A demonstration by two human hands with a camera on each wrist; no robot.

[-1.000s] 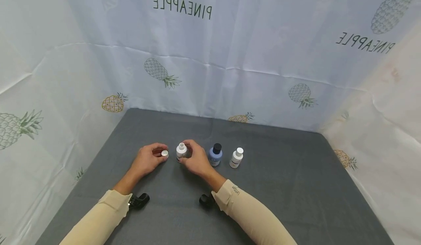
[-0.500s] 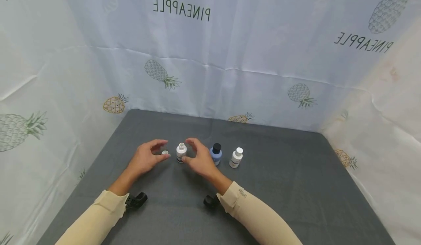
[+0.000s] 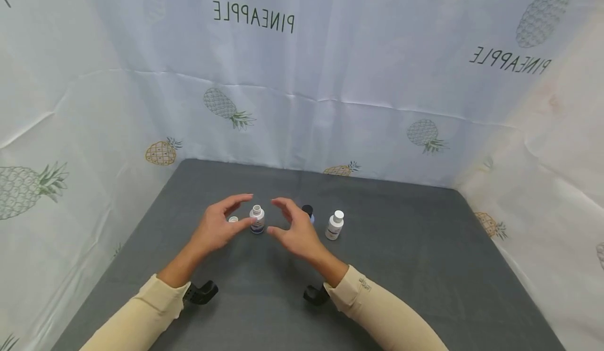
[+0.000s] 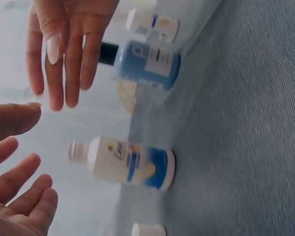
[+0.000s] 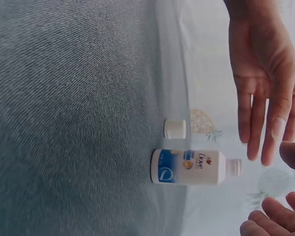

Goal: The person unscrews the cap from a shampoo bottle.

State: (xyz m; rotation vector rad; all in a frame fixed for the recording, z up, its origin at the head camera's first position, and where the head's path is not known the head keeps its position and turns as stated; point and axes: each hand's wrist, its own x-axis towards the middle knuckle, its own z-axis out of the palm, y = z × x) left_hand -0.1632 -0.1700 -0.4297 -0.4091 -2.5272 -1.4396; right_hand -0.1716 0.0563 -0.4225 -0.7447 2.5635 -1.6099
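A small white and blue Dove bottle (image 3: 257,223) stands upright on the table, its neck bare. Its white cap (image 5: 175,129) sits on the table to the left of it. My left hand (image 3: 218,227) hovers with fingers spread, the thumb tip overlapping the bottle in the head view. On the other side, my right hand (image 3: 299,231) is held with thumb and fingers apart and nothing between them. Behind that hand stands a blue bottle (image 4: 146,64) with a black cap, mostly hidden in the head view. A capped white bottle (image 3: 334,227) stands farther right.
A dark grey cloth (image 3: 406,267) covers the table. White curtain fabric (image 3: 302,78) printed with pineapples rises behind the table and along both sides. Black devices are strapped at both wrists.
My right hand has let go of the Dove bottle and moved right, now covering more of the blue bottle. My left hand has opened from around the cap and shifted right, towards the Dove bottle.
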